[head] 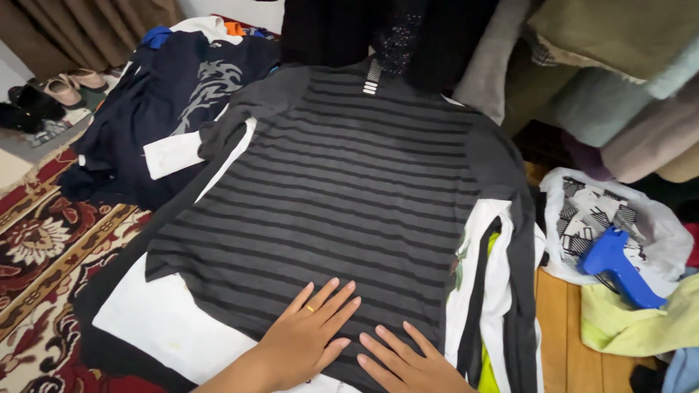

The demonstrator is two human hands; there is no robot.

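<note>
The striped shirt (342,196), grey with black bands, lies spread flat at the centre of the view, collar toward 12 o'clock and hem toward 6 o'clock. It rests on top of a stack of other clothes (502,306): white, black and yellow edges show at 4 o'clock, and a white garment (167,320) sticks out beneath it at 7 o'clock.

The left hand (309,335), wearing a ring, lies palm down on the hem, fingers spread and flat, gripping nothing. The right hand (408,364) lies just beside it at 6 o'clock, also flat and spread, the two hands close but not overlapping.

Judged from the layout, the shirt is laid out and largely smoothed. The sleeve at 10 o'clock appears turned in over the body; the other sleeve's position cannot be told. No fold of the body is visible, so folding appears not yet done.

Surroundings: a pile of dark clothes (167,102) at 10 o'clock, patterned carpet (44,240) at 8 o'clock, a blue plastic tool (619,266) on a bag (662,233) at 3 o'clock.
</note>
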